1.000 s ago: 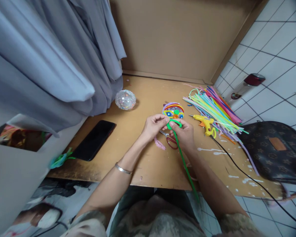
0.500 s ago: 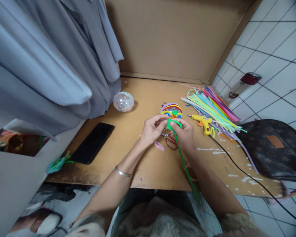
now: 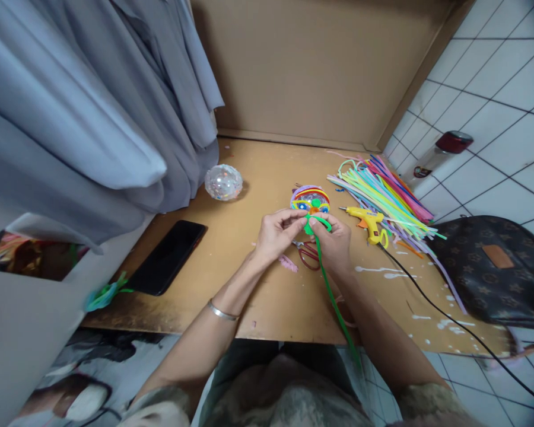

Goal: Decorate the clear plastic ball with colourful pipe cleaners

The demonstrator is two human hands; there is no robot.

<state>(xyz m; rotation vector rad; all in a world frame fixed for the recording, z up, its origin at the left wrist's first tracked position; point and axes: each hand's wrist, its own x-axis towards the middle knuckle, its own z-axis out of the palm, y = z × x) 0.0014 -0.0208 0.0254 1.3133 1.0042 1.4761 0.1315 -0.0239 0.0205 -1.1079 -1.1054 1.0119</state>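
Both hands meet over the middle of the table. My left hand (image 3: 276, 236) pinches the left side of a green pipe cleaner (image 3: 327, 276) that is bent into small loops. On its right side my right hand (image 3: 333, 237) grips the same green piece, and its long tail hangs down past the table's front edge. Just beyond the fingers lies a round ornament (image 3: 310, 197) with purple, red, yellow, blue and green strips. Red-handled scissors (image 3: 309, 255) lie beneath the hands, partly covered. A pink fuzzy piece (image 3: 288, 263) is beside them.
A clear ball (image 3: 223, 182) and a black phone (image 3: 168, 257) are on the left. To the right lie a yellow glue gun (image 3: 368, 223) with a black cable, a bundle of coloured pipe cleaners (image 3: 385, 196) and a dark patterned bag (image 3: 493, 270). A grey curtain (image 3: 93, 107) hangs at left.
The fingers of both hands have shifted very slightly around the green loops. The other objects lie as before.
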